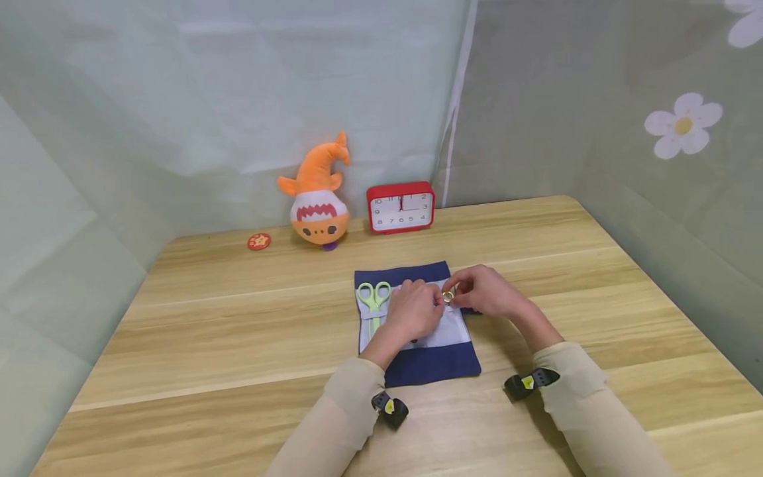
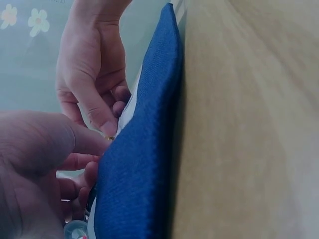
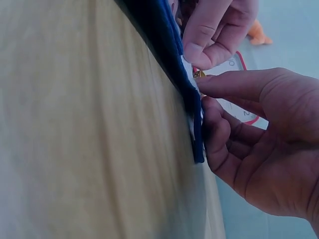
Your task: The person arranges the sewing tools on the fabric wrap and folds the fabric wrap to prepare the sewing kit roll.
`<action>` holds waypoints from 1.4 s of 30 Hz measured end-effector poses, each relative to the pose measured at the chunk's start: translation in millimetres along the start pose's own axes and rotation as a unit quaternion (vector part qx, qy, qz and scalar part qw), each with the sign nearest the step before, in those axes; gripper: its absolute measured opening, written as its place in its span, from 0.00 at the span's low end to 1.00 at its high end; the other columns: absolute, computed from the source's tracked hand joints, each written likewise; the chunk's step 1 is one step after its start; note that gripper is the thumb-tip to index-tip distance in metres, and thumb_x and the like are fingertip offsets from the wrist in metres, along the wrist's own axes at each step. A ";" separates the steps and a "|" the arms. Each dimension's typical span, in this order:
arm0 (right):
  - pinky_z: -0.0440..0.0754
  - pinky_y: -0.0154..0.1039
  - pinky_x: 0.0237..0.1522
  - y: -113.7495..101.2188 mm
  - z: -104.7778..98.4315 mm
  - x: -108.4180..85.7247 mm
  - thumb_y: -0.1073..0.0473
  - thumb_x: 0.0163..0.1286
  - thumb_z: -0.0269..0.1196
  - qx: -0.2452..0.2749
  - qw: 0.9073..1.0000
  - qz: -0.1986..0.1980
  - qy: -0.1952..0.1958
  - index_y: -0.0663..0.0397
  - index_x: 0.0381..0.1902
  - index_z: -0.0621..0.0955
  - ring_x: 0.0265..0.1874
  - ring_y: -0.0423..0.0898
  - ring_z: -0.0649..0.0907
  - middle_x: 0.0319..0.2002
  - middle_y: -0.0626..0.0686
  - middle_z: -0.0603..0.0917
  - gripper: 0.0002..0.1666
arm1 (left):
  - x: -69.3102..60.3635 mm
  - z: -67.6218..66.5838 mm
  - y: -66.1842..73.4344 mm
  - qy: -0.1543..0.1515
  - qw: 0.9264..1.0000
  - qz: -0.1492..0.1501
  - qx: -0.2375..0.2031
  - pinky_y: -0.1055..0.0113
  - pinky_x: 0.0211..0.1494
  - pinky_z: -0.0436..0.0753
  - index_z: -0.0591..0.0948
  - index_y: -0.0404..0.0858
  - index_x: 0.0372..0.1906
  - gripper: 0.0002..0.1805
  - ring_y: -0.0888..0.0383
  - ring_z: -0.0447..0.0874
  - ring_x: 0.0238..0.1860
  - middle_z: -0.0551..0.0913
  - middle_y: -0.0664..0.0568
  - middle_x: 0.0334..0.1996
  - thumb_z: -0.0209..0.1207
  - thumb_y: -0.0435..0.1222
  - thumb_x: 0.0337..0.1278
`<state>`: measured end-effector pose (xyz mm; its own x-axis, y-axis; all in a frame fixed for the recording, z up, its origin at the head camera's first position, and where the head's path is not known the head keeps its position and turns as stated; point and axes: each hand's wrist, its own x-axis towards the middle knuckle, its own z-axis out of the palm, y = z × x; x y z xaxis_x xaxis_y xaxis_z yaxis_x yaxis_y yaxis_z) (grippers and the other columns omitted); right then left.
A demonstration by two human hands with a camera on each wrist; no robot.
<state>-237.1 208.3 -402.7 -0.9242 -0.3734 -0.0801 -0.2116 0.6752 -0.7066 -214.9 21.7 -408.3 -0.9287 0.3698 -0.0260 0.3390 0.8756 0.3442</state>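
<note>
A navy fabric pouch (image 1: pixel 433 364) with a pale grey lining lies unfolded on the table. Green-handled scissors (image 1: pixel 373 296) sit under a strap at its left side. Over the middle of the lining, my left hand (image 1: pixel 415 308) pinches the fabric with thumb and forefinger; the palm hides part of the pouch. My right hand (image 1: pixel 485 290), at the pouch's upper right, pinches a small gold-rimmed round piece (image 1: pixel 448 297), possibly a thimble. In the right wrist view the gold piece (image 3: pixel 199 74) shows between the two hands' fingertips, close against the lining. Something dark peeks out beneath my left hand.
At the back of the wooden table (image 1: pixel 238 338) stand an orange plush shark (image 1: pixel 318 199) and a red alarm clock (image 1: pixel 401 208). A round red badge with a star (image 1: pixel 259 241) lies left of the shark. Fabric curtains (image 1: pixel 238 99) hang behind the table.
</note>
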 end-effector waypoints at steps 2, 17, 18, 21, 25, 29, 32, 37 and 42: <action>0.75 0.40 0.33 -0.8 0.5 0.4 0.68 0.68 0.70 -0.001 1.000 0.000 0.001 0.57 0.50 0.89 0.30 0.47 0.79 0.31 0.53 0.84 0.14 | -0.1 -0.1 -0.2 -0.004 1.000 0.001 0.004 0.60 0.46 0.74 0.86 0.50 0.39 0.06 0.52 0.75 0.45 0.80 0.56 0.36 0.62 0.44 0.74; 0.79 0.38 0.36 0.5 3.0 0.8 0.66 0.72 0.66 0.026 1.000 -0.003 0.010 0.59 0.47 0.91 0.33 0.46 0.81 0.46 0.58 0.91 0.10 | -0.7 2.0 -0.4 -0.004 0.999 0.017 0.047 0.55 0.51 0.77 0.83 0.46 0.42 0.08 0.50 0.78 0.50 0.82 0.52 0.42 0.56 0.43 0.77; 0.80 0.39 0.38 0.8 3.4 1.2 0.66 0.72 0.66 0.022 1.000 -0.010 0.012 0.59 0.46 0.91 0.36 0.46 0.82 0.46 0.59 0.91 0.10 | -0.6 2.2 -0.5 -0.003 0.999 0.018 0.050 0.55 0.51 0.78 0.83 0.46 0.42 0.09 0.50 0.78 0.50 0.83 0.52 0.43 0.56 0.44 0.78; 0.81 0.40 0.44 0.3 4.0 1.6 0.67 0.71 0.66 0.014 1.000 -0.022 0.011 0.59 0.46 0.91 0.41 0.47 0.84 0.47 0.58 0.91 0.10 | -0.4 3.1 -1.1 -0.004 0.999 0.019 0.050 0.54 0.52 0.78 0.83 0.45 0.42 0.10 0.50 0.78 0.50 0.83 0.51 0.43 0.55 0.44 0.78; 0.81 0.41 0.46 -0.5 2.4 0.0 0.67 0.69 0.69 0.010 1.000 -0.024 -0.012 0.59 0.48 0.91 0.42 0.48 0.85 0.47 0.57 0.91 0.11 | -0.9 3.7 -1.6 -0.002 0.998 0.024 0.049 0.54 0.51 0.78 0.83 0.46 0.41 0.09 0.50 0.78 0.49 0.82 0.52 0.42 0.55 0.43 0.77; 0.82 0.41 0.44 -0.9 0.4 -1.8 0.68 0.65 0.72 0.011 0.999 -0.020 -0.038 0.60 0.50 0.89 0.39 0.47 0.83 0.46 0.56 0.90 0.15 | -1.7 3.7 -1.4 0.000 0.998 0.028 0.053 0.55 0.51 0.77 0.83 0.47 0.40 0.07 0.51 0.78 0.48 0.82 0.53 0.41 0.56 0.41 0.75; 0.82 0.40 0.42 -0.2 -0.3 -1.9 0.69 0.63 0.73 0.015 0.999 -0.016 -0.047 0.61 0.50 0.89 0.37 0.47 0.82 0.44 0.56 0.89 0.16 | -1.9 4.1 -0.9 0.000 0.998 0.028 0.053 0.55 0.50 0.76 0.83 0.47 0.40 0.06 0.51 0.77 0.48 0.82 0.53 0.41 0.57 0.40 0.74; 0.81 0.39 0.39 -1.7 0.8 -2.2 0.69 0.62 0.74 0.008 0.999 -0.016 -0.048 0.61 0.49 0.89 0.34 0.46 0.81 0.40 0.55 0.88 0.16 | -2.5 4.1 0.4 -0.003 0.999 0.025 0.048 0.56 0.49 0.74 0.82 0.45 0.40 0.06 0.51 0.75 0.47 0.80 0.53 0.40 0.57 0.40 0.74; 0.80 0.39 0.39 -7.2 4.3 -2.3 0.69 0.62 0.73 -0.039 0.998 -0.035 -0.037 0.59 0.47 0.89 0.33 0.45 0.80 0.37 0.52 0.87 0.15 | -3.5 3.4 0.7 -0.009 0.999 0.021 0.043 0.56 0.49 0.72 0.82 0.44 0.41 0.06 0.51 0.74 0.46 0.80 0.52 0.39 0.58 0.40 0.74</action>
<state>-232.1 201.6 -400.4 -0.8806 -0.4659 -0.0867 -0.3019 0.6924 -0.6553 -210.9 22.1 -411.1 -0.9109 0.4115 -0.0302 0.3899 0.8824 0.2635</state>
